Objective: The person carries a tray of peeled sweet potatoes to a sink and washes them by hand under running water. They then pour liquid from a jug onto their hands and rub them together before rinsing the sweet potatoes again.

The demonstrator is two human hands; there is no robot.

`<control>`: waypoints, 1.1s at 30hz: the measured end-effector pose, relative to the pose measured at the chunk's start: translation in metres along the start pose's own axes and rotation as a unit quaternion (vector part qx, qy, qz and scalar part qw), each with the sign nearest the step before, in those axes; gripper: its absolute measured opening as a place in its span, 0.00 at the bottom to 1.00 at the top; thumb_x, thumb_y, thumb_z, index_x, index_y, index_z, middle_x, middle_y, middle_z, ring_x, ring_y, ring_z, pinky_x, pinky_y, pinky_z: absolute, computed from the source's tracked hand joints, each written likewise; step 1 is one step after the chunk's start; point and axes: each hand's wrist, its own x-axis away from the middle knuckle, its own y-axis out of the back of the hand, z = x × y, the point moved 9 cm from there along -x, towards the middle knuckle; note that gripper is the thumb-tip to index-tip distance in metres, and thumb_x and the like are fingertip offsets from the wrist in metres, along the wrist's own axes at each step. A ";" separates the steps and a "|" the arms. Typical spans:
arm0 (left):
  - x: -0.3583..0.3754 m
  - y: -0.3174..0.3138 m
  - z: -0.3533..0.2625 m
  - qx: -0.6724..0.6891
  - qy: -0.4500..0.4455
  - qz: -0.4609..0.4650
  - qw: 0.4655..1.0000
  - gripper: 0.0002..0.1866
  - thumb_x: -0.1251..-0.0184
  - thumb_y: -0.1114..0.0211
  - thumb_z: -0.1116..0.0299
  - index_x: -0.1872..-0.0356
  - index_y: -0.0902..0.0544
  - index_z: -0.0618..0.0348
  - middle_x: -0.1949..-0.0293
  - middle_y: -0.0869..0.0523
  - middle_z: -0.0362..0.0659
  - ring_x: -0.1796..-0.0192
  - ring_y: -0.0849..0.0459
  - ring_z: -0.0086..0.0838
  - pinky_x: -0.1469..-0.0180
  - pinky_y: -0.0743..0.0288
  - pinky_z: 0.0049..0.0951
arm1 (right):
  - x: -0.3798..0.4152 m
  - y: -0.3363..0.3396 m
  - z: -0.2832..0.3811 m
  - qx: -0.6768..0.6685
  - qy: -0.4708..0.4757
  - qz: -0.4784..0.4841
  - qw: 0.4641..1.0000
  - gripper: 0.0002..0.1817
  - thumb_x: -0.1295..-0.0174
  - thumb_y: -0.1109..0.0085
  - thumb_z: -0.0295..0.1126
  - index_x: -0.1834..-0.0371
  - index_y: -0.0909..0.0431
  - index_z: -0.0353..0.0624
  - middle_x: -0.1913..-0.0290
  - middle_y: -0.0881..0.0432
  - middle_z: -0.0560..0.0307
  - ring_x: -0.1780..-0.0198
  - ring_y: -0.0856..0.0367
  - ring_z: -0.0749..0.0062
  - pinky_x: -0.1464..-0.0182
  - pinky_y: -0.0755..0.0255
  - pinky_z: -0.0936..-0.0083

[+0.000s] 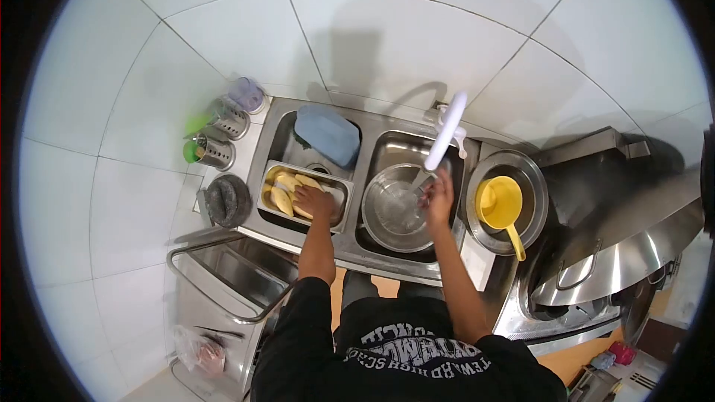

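Observation:
My left hand point(316, 202) reaches palm down into a rectangular steel pan point(344, 192) that sits across the left sink basin. Its fingers bend over one of several long, pale-yellow peeled pieces point(281, 199) in the pan. Over the right basin, my right hand point(439, 199) is raised beside the white faucet spout point(445, 134), fingers apart and slightly curved, at the edge of the running water. Below it, a round steel bowl point(377, 232) holds water, its surface stirred by the stream.
A blue-grey plastic container point(328, 134) lies in the left basin behind the pan. To the right, a yellow dipper point(500, 201) rests in a steel basin point(540, 193), near a large wok point(633, 260). A stone mortar point(227, 201) and perforated utensil holders point(216, 154) stand at left.

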 end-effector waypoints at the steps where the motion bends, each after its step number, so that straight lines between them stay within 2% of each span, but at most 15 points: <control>1: 0.002 0.001 -0.002 -0.039 -0.033 -0.055 0.997 0.44 0.47 0.39 0.42 0.36 0.35 0.66 0.35 0.35 0.47 0.32 0.40 0.40 0.36 0.45 0.48 | 0.013 0.003 -0.014 0.063 -0.010 0.002 0.998 0.17 0.30 0.54 0.37 0.39 0.32 0.57 0.69 0.27 0.62 0.76 0.30 0.79 0.79 0.32 0.80; 2: 0.008 0.005 -0.008 -0.078 -0.065 -0.111 0.989 0.43 0.48 0.39 0.43 0.37 0.33 0.66 0.38 0.33 0.46 0.34 0.37 0.39 0.37 0.44 0.47 | 0.023 0.004 -0.035 0.081 -0.045 0.021 0.995 0.17 0.31 0.55 0.35 0.39 0.32 0.57 0.67 0.27 0.62 0.74 0.29 0.79 0.79 0.31 0.79; 6: 0.013 0.014 -0.005 -0.024 -0.056 0.045 0.997 0.38 0.45 0.43 0.43 0.42 0.29 0.66 0.36 0.33 0.48 0.32 0.38 0.41 0.37 0.44 0.47 | 0.058 0.015 -0.103 0.129 -0.144 0.087 0.977 0.17 0.31 0.56 0.33 0.39 0.32 0.55 0.63 0.26 0.61 0.71 0.27 0.77 0.76 0.28 0.76; 10: 0.014 0.026 0.002 0.070 -0.032 0.040 0.996 0.37 0.44 0.44 0.43 0.44 0.28 0.68 0.40 0.28 0.54 0.35 0.31 0.43 0.38 0.41 0.49 | 0.081 0.012 -0.138 0.191 -0.221 0.182 0.939 0.16 0.30 0.54 0.39 0.41 0.29 0.55 0.62 0.24 0.63 0.70 0.27 0.77 0.71 0.28 0.76; 13: 0.012 0.029 0.019 0.310 0.016 -0.017 0.951 0.32 0.42 0.43 0.45 0.52 0.27 0.69 0.59 0.17 0.61 0.56 0.18 0.53 0.49 0.28 0.48 | 0.085 0.007 -0.136 0.217 -0.227 0.210 0.926 0.15 0.30 0.54 0.40 0.43 0.28 0.54 0.62 0.24 0.64 0.67 0.26 0.78 0.69 0.27 0.77; 14: 0.014 0.015 0.021 0.305 0.018 -0.014 0.952 0.32 0.42 0.43 0.45 0.52 0.27 0.69 0.59 0.17 0.61 0.56 0.18 0.53 0.49 0.28 0.48 | 0.087 0.004 -0.132 0.226 -0.232 0.212 0.922 0.15 0.30 0.54 0.41 0.44 0.27 0.54 0.62 0.24 0.64 0.66 0.26 0.78 0.68 0.27 0.77; 16: 0.007 0.003 0.014 0.511 -0.058 -0.071 0.855 0.27 0.38 0.43 0.51 0.54 0.28 0.69 0.61 0.17 0.58 0.60 0.17 0.50 0.55 0.25 0.45 | 0.080 -0.001 -0.131 0.216 -0.225 0.221 0.924 0.16 0.30 0.54 0.42 0.43 0.27 0.53 0.62 0.23 0.64 0.65 0.25 0.78 0.67 0.27 0.77; 18: 0.024 -0.011 -0.007 0.595 -0.073 0.011 0.800 0.21 0.35 0.42 0.57 0.54 0.27 0.68 0.65 0.18 0.53 0.66 0.18 0.41 0.62 0.24 0.39 | 0.073 -0.008 -0.136 0.204 -0.218 0.230 0.926 0.16 0.30 0.53 0.43 0.43 0.27 0.53 0.62 0.23 0.64 0.64 0.25 0.78 0.66 0.27 0.77; 20: 0.073 -0.017 -0.054 0.704 -0.057 0.222 0.673 0.19 0.32 0.44 0.59 0.54 0.26 0.67 0.68 0.19 0.47 0.70 0.20 0.33 0.70 0.25 0.33 | 0.055 -0.017 -0.127 0.174 -0.125 0.229 0.950 0.18 0.29 0.53 0.44 0.42 0.28 0.47 0.64 0.23 0.61 0.65 0.27 0.79 0.65 0.29 0.80; 22: 0.131 0.029 -0.097 0.666 -0.140 0.305 0.666 0.18 0.32 0.44 0.58 0.54 0.26 0.65 0.68 0.20 0.43 0.72 0.21 0.29 0.75 0.28 0.29 | 0.037 -0.027 -0.123 0.150 -0.061 0.196 0.967 0.18 0.29 0.53 0.43 0.43 0.27 0.46 0.64 0.23 0.61 0.65 0.26 0.79 0.65 0.29 0.80; 24: 0.140 0.008 -0.138 0.641 -0.188 0.258 0.699 0.22 0.31 0.48 0.54 0.51 0.26 0.65 0.63 0.18 0.48 0.65 0.18 0.37 0.64 0.23 0.34 | 0.020 -0.034 -0.105 0.123 0.003 0.161 0.979 0.19 0.30 0.52 0.43 0.44 0.26 0.44 0.65 0.23 0.61 0.66 0.26 0.79 0.65 0.30 0.80; 27: 0.157 -0.001 -0.158 0.627 -0.223 0.194 0.721 0.30 0.29 0.53 0.48 0.42 0.29 0.67 0.57 0.18 0.54 0.58 0.18 0.38 0.52 0.26 0.36 | -0.013 -0.033 -0.096 0.041 -0.085 0.140 0.986 0.19 0.30 0.52 0.42 0.46 0.26 0.40 0.64 0.22 0.60 0.65 0.24 0.78 0.65 0.29 0.77; 30: 0.177 0.016 -0.159 0.569 -0.267 0.148 0.764 0.33 0.28 0.58 0.45 0.43 0.28 0.69 0.52 0.19 0.58 0.50 0.21 0.43 0.43 0.33 0.37 | -0.023 -0.034 -0.093 -0.001 -0.134 0.144 0.980 0.20 0.32 0.48 0.40 0.44 0.30 0.37 0.62 0.22 0.58 0.59 0.22 0.75 0.59 0.28 0.76; 32: 0.171 0.032 -0.160 0.529 -0.248 0.218 0.782 0.30 0.26 0.60 0.49 0.49 0.24 0.71 0.51 0.21 0.64 0.46 0.22 0.52 0.43 0.32 0.42 | -0.009 -0.037 -0.057 0.023 0.005 0.062 0.998 0.23 0.35 0.44 0.38 0.42 0.33 0.37 0.60 0.21 0.56 0.55 0.22 0.72 0.54 0.28 0.75; 33: 0.169 0.031 -0.158 0.595 -0.183 0.294 0.725 0.29 0.26 0.60 0.50 0.47 0.26 0.70 0.50 0.21 0.65 0.45 0.23 0.54 0.42 0.32 0.43 | -0.062 -0.019 -0.131 0.165 0.205 0.020 0.965 0.21 0.36 0.43 0.36 0.44 0.33 0.38 0.61 0.22 0.55 0.58 0.21 0.70 0.55 0.27 0.74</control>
